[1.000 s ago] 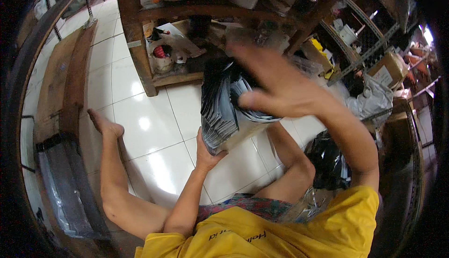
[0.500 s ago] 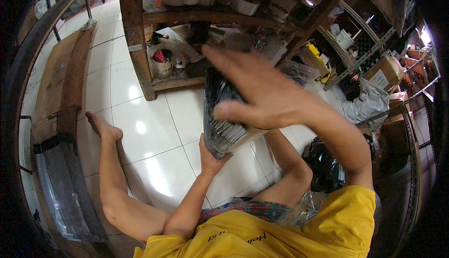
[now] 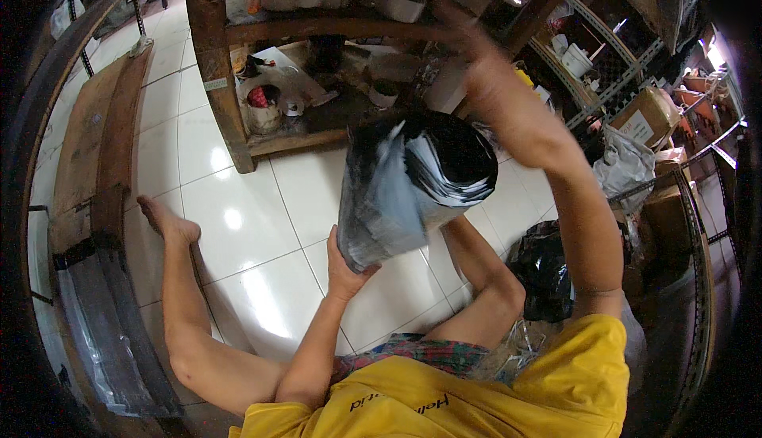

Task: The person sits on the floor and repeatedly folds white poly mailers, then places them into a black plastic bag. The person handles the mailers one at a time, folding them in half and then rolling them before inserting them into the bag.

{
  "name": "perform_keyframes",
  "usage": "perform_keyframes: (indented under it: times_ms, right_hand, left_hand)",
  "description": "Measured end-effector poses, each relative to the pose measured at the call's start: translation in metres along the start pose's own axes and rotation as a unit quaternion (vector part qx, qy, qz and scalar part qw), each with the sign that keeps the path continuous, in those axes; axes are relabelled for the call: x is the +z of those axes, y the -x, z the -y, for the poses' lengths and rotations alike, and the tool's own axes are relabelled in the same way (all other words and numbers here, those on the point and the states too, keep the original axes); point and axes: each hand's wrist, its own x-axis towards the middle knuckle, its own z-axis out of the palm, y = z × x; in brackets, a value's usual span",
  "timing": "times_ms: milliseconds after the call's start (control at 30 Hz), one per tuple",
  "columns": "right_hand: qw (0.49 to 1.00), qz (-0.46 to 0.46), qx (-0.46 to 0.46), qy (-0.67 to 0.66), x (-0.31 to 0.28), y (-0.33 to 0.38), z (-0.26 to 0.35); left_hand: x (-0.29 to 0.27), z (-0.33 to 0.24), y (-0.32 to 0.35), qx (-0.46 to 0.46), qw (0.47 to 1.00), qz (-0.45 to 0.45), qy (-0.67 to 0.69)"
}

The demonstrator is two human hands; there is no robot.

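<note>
Black-and-grey sheets, likely limp and slippery, curl above white tiles between our legs, best gripped at the lower end our left hand clamps, while our right hand rises, fingers too blurred to tell.

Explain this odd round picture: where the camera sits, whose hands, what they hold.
No machine here: these are one person's bare hands. A wide fisheye camera on the wearer's head looks down, bending straight edges. The left hand grips the lower end of a thick bundle of black and grey plastic-looking sheets. The right hand, blurred, is raised, seemingly apart from it. Below is a glossy white tiled floor, with shiny black plastic beside the right knee. Ahead stands a brown wooden shelf.
</note>
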Motion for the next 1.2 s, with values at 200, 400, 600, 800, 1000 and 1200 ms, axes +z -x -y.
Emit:
perform_keyframes:
  times_ms: [200, 400, 600, 800, 1000, 1200]
  right_hand:
    - [0.985, 0.096, 0.056, 0.131, 0.039, -0.002, -0.003]
    - [0.978, 0.104, -0.001, 0.181, 0.035, 0.004, 0.009]
    - [0.962, 0.198, 0.009, 0.186, 0.042, 0.014, 0.014]
    - [0.987, 0.017, 0.148, -0.054, 0.001, 0.024, 0.005]
    - [0.966, 0.13, 0.175, -0.142, 0.016, 0.059, -0.026]
    - [0.972, 0.211, 0.08, -0.06, -0.005, 0.029, -0.04]
  left_hand:
    - [-0.012, -0.003, -0.014, 0.06, 0.997, 0.048, -0.013]
    - [-0.007, -0.007, -0.003, 0.073, 0.996, 0.042, -0.033]
    - [-0.003, 0.022, -0.003, 0.061, 0.996, 0.056, -0.031]
    - [-0.015, 0.034, -0.015, 0.008, 0.995, 0.098, 0.022]
    - [-0.003, -0.009, -0.009, 0.019, 0.999, 0.051, -0.003]
    - [0.036, -0.022, 0.017, 0.093, 0.988, -0.006, -0.122]
